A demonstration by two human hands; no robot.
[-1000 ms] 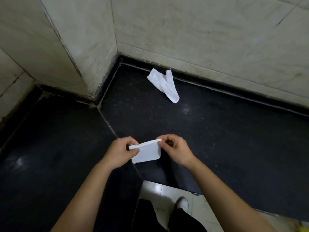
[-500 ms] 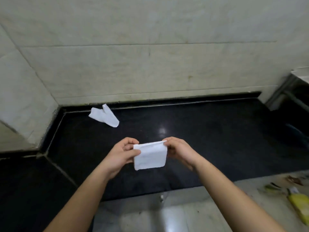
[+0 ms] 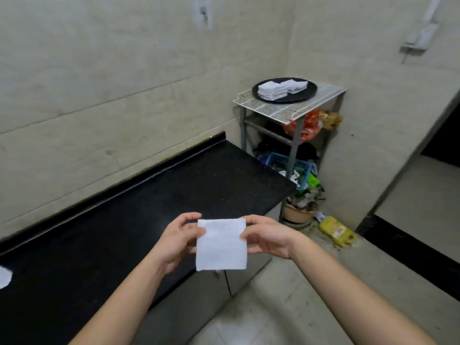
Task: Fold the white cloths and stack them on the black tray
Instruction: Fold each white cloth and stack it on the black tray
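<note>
A folded square white cloth hangs in the air in front of me, above the counter's front edge. My left hand pinches its upper left edge and my right hand pinches its upper right edge. The round black tray lies on a wire rack at the far right, beyond the counter's end. Two stacks of folded white cloths rest on the tray. A bit of another white cloth shows at the left frame edge on the counter.
The black stone counter runs along the tiled wall to my left. Under the wire rack are a red bag, a blue crate and clutter. A yellow bottle lies on the floor. A doorway opens at right.
My view has swung to the right, from the counter corner to the rack with the tray. Both hands still hold the folded cloth, now hanging flatter toward me. The loose cloth has slid out left.
</note>
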